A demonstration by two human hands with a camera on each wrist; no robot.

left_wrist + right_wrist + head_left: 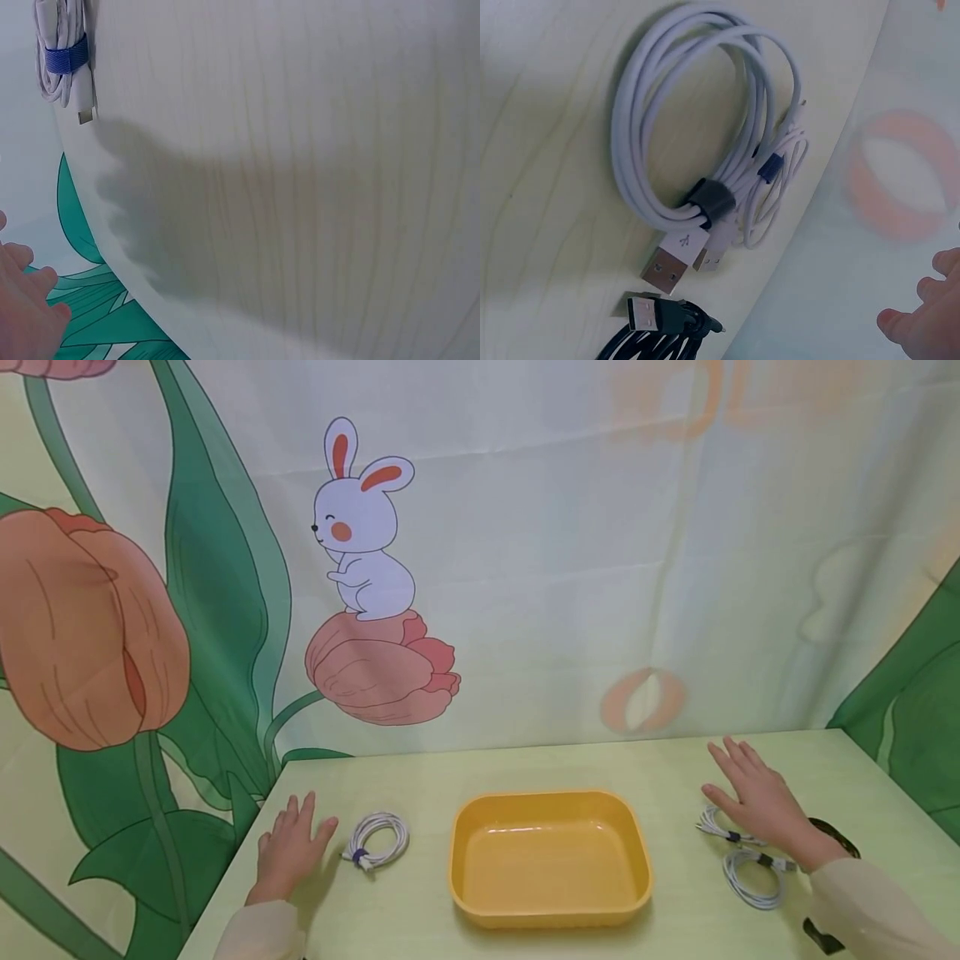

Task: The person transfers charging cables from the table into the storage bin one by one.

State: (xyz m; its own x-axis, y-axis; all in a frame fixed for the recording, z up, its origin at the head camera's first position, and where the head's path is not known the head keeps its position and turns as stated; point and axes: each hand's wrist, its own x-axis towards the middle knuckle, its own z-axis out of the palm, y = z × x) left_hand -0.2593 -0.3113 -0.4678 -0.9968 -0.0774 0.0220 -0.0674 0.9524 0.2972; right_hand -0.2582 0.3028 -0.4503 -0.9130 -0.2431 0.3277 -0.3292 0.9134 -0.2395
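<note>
My left hand (291, 850) hovers over the table's left side, fingers spread, holding nothing. Just right of it lies a coiled white cable (377, 841), bound with a blue strap; its metal plug shows in the left wrist view. On the right, my right hand (765, 799) is stretched out above several coiled cables. Beneath it are a white cable with a dark blue strap (717, 827) and a white USB cable with a black strap (754, 878). A black USB cable (660, 337) lies beside them, partly hidden by my wrist in the head view.
A yellow rectangular tray (551, 917) sits between the hands. Near the right sleeve is a small black object (822, 936). Behind the table (420, 935) hangs a printed curtain (540, 568) with a rabbit and tulips.
</note>
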